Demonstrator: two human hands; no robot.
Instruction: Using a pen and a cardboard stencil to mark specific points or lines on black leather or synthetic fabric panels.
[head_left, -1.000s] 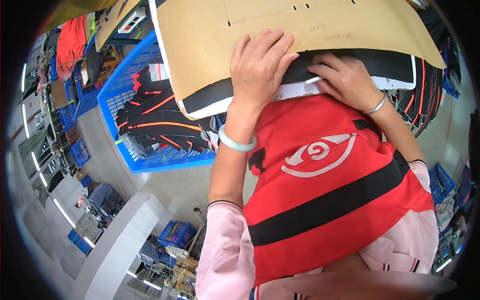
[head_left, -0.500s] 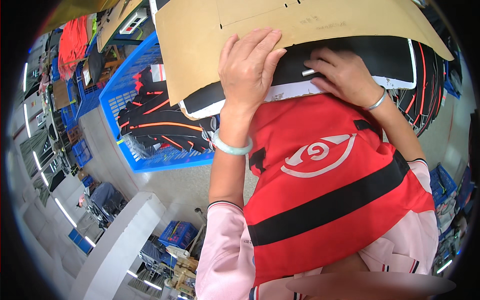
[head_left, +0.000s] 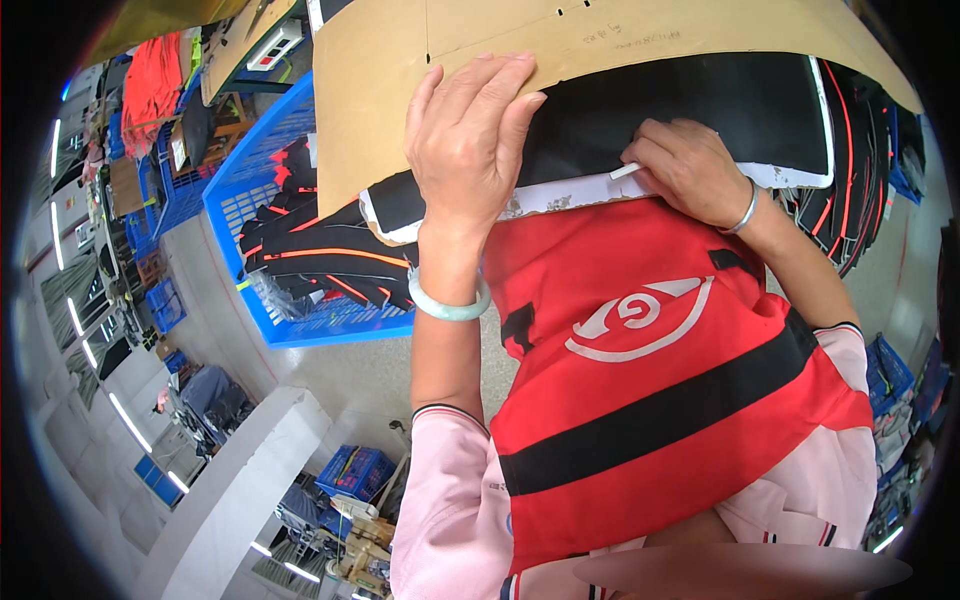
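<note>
A large tan cardboard pattern [head_left: 370,110] with pencilled lines and small notches lies over black fabric [head_left: 690,100]. My left hand [head_left: 466,140] rests on its near edge, fingers stretched out flat. To the right, my right hand [head_left: 690,170] is closed around a short white stick [head_left: 624,171], like chalk. That hand is over the near part of the fabric, close to the worn white edge [head_left: 550,197] of the board beneath. The stick's far part is hidden in my fingers.
At the left stands a blue plastic crate [head_left: 330,330] holding black pieces with orange trim [head_left: 335,248]. More black, orange-edged pieces [head_left: 850,170] hang beyond the board's right end. My red apron [head_left: 640,400] is close against the near edge.
My right hand has drawn nearer to me, away from the cardboard's edge. My left hand has slid slightly left. The cardboard's right part has shifted farther away, and more black fabric shows.
</note>
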